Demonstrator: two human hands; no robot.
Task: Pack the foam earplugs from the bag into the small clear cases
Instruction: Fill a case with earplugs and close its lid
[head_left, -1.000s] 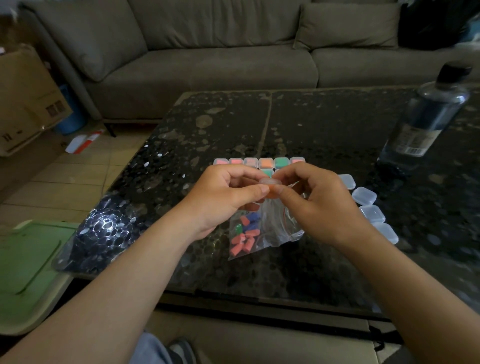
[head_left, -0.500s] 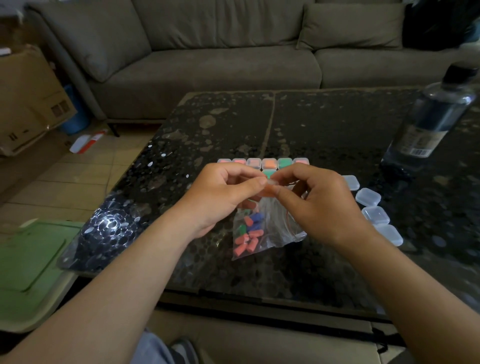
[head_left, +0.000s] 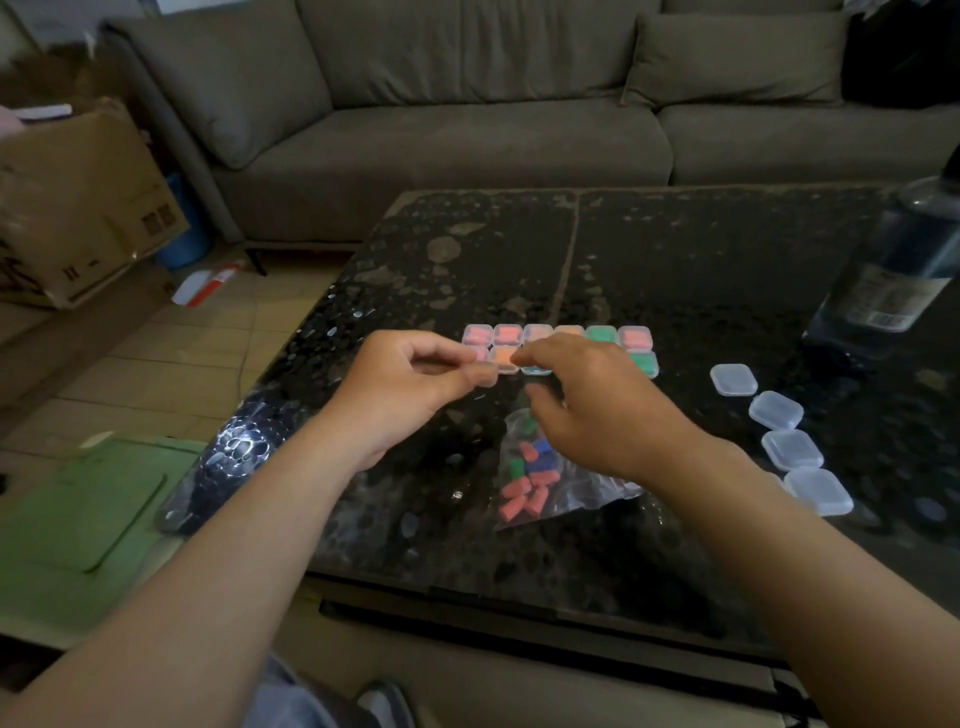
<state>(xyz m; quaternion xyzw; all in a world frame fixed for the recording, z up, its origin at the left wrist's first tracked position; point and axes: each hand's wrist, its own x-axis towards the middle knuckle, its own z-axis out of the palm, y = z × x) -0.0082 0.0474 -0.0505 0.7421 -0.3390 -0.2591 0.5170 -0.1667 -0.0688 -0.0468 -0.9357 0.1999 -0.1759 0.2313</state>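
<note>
Both my hands meet over the table (head_left: 675, 270), left hand (head_left: 410, 387) pinching an orange-filled case (head_left: 505, 359) in the near row of filled cases (head_left: 602, 335) between thumb and forefinger, right hand (head_left: 597, 410) touching it with a bent forefinger, grip unclear, above the bag (head_left: 587, 493) of earplugs (head_left: 519, 501), empty cases (head_left: 792, 449) lying right.

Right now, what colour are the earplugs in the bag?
Earplugs mostly pink-red, some blue, green; head view.

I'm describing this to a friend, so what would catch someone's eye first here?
The left hand and right hand meet over the dark table at two rows of filled cases showing pink, orange and green. Nearer lies the bag of loose earplugs; empty cases line up on the right.
</note>
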